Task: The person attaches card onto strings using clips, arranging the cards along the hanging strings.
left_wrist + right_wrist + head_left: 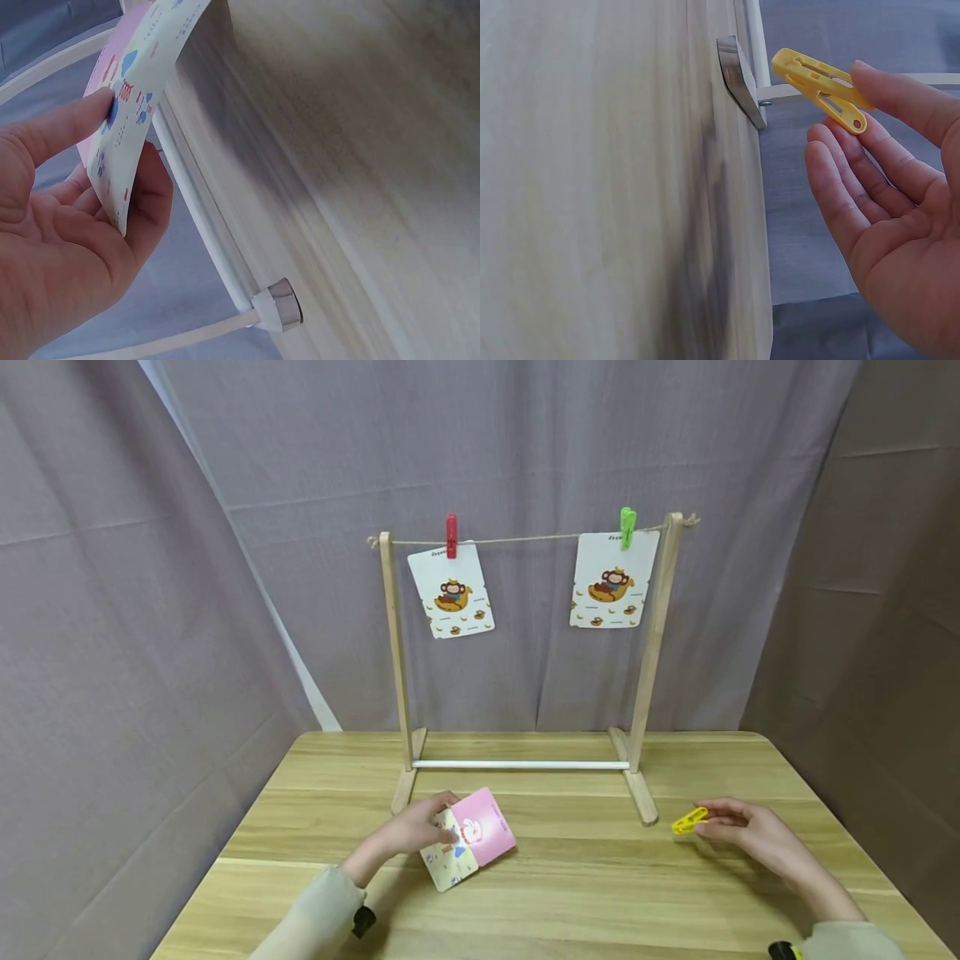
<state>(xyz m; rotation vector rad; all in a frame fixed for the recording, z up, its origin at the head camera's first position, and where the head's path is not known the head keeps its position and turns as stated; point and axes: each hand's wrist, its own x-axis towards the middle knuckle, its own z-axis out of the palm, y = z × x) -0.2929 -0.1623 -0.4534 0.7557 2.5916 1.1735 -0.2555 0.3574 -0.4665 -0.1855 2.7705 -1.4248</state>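
Between thumb and fingers, my left hand (420, 827) pinches a card (491, 831) with a pink half and a pale patterned half. In the left wrist view the thumb presses the card's patterned face (139, 105) while curled fingers sit behind it. Over the right side of the table, my right hand (757, 839) pinches a yellow clothespin (688, 821) by its handle end. The right wrist view shows the clothespin (817, 82) between thumb and index finger, with nothing in its jaws. Both hands are in front of the wooden rack, apart from each other.
A wooden rack (649, 652) with a string (525, 537) stands at the table's back. Two monkey cards hang there, the left card (442, 618) by a red clothespin (452, 537), the right card (592, 610) by a green clothespin (627, 528). A white bar (521, 765) joins the rack's feet. Grey curtains surround the table (570, 902).
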